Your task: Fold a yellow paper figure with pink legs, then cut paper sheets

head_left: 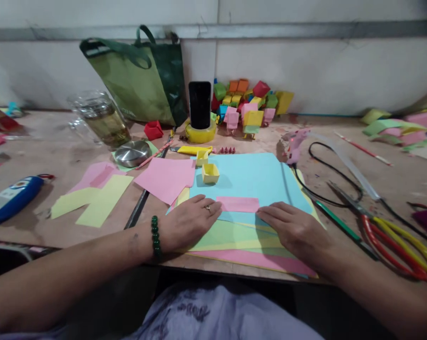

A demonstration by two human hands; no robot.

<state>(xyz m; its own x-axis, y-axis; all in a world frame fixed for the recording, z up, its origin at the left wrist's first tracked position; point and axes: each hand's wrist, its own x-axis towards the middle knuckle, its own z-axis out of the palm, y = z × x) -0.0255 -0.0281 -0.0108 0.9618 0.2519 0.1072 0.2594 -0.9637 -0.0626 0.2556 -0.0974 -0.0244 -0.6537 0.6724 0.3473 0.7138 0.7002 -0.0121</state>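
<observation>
A narrow pink paper strip [238, 204] lies flat on the top blue sheet of a stack of coloured paper [259, 174]. My left hand [194, 219] rests palm down with fingers stretched out, its fingertips at the strip's left end. From the other side, my right hand [293, 226] lies with extended fingers touching the strip's right end. Just beyond the strip stand two small yellow paper boxes, the nearer box [210, 174] and the farther box [202, 157]. A square pink sheet [167, 177] overlaps the stack's left edge.
Scissors [365, 219], a green pen [337, 222] and a pink glue gun [296, 145] with its cord lie right. Behind are a phone [200, 105], folded paper figures [250, 111] and a green bag [138, 78]. Left are a glass mug [102, 118], a metal lid [132, 153] and paper pieces [103, 200].
</observation>
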